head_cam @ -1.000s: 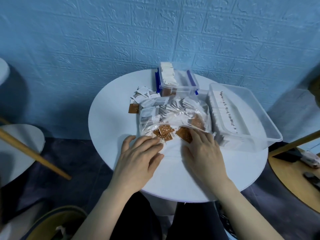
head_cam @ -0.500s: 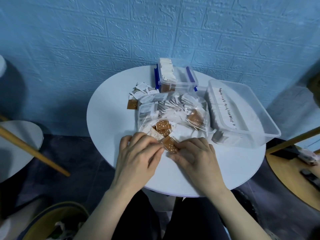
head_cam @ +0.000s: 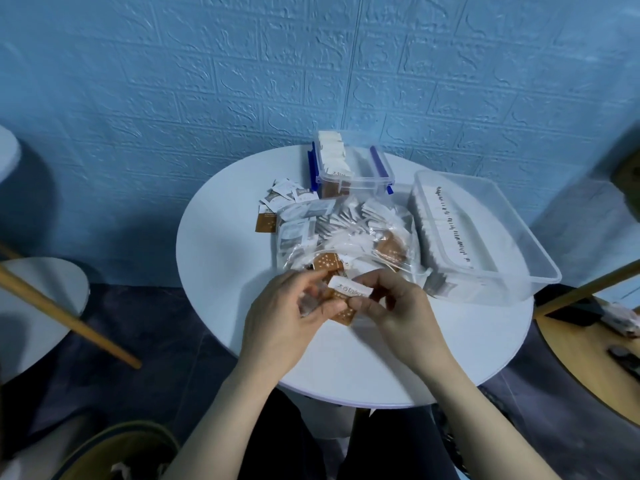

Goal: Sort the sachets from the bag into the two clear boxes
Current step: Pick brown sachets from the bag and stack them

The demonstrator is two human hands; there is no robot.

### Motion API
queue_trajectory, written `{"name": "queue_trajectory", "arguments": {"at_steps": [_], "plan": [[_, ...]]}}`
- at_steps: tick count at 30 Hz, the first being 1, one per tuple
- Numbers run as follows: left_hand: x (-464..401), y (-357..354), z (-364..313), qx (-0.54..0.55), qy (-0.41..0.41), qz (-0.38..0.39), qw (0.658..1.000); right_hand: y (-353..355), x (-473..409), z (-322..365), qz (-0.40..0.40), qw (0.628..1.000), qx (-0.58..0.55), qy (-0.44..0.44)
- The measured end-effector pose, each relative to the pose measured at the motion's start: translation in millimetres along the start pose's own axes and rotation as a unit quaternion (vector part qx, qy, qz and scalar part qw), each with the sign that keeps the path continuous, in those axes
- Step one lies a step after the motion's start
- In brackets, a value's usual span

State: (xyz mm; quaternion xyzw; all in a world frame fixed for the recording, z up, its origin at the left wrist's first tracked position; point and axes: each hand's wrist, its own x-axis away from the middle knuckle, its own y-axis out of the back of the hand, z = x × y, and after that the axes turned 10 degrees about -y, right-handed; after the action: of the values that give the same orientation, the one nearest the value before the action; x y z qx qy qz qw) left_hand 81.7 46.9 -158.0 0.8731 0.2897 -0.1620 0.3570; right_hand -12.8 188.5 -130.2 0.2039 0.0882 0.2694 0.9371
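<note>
- Brown-and-white sachet (head_cam: 346, 301): held above the near part of the round white table (head_cam: 221, 271); long axis ran roughly left to right, white printed end uppermost, brown end tilted down toward the person.
- Left hand (head_cam: 287, 317): fingers curled, pinching the sachet's left side.
- Right hand (head_cam: 394, 306): thumb and fingers curled, pinching its right side.
- Clear bag (head_cam: 346, 233): lay mid-table just beyond the hands, holding mixed white and brown sachets.
- Small clear box (head_cam: 349, 168): blue clips, at the far edge, white sachets standing inside.
- Large clear box (head_cam: 485, 237): right of the bag, a row of white sachets along its left wall.
- Loose sachets (head_cam: 280, 202): left of the small box.
- Room: blue embossed wall (head_cam: 242, 81) behind.
</note>
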Motion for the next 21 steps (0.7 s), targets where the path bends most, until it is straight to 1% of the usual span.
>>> {"name": "queue_trajectory", "arguments": {"at_steps": [2,4,5,6,8,9,11,13,15,17,19,21], "plan": [[-3.8,-2.6,1.3,0.029,0.002,0.027,0.999,-1.4,1.2,5.0,0.011,1.0,-0.019,0.009],[-7.8,-1.9,3.8,0.035,-0.009,0.01,0.999,0.1,0.8,8.5,-0.01,0.999,0.031,0.038],[-10.7,-0.7,5.5,0.031,-0.021,-0.006,0.999,2.5,-0.9,8.0,-0.027,0.994,0.092,0.05],[-13.8,1.6,6.3,0.025,-0.028,-0.014,0.999,5.5,-3.6,6.8,-0.039,0.981,0.179,0.058],[-20.6,5.3,10.5,0.031,-0.034,-0.016,0.999,11.8,-9.0,2.5,-0.021,0.934,0.351,0.058],[-23.7,6.5,12.5,0.024,-0.039,-0.014,0.999,13.7,-11.1,1.2,-0.006,0.917,0.396,0.046],[-28.6,7.9,12.8,-0.024,-0.062,-0.012,0.998,13.3,-14.0,-0.4,0.005,0.901,0.433,0.028],[-31.4,7.7,11.9,-0.073,-0.097,0.005,0.993,9.4,-19.0,-0.9,-0.017,0.89,0.454,0.026],[-32.1,4.4,10.3,-0.153,-0.137,0.027,0.978,4.8,-28.6,-0.7,-0.041,0.894,0.447,0.007],[-32.3,0.4,9.8,-0.226,-0.149,0.026,0.962,1.1,-40.6,-2.6,-0.054,0.895,0.442,-0.032],[-31.3,-1.7,13.2,-0.233,-0.14,0.003,0.962,-3.5,-50.1,-7.4,-0.071,0.875,0.477,-0.049],[-29.3,-3.9,19.9,-0.222,-0.135,-0.015,0.966,-9.9,-54.1,-10.6,-0.089,0.86,0.5,-0.046]]}}
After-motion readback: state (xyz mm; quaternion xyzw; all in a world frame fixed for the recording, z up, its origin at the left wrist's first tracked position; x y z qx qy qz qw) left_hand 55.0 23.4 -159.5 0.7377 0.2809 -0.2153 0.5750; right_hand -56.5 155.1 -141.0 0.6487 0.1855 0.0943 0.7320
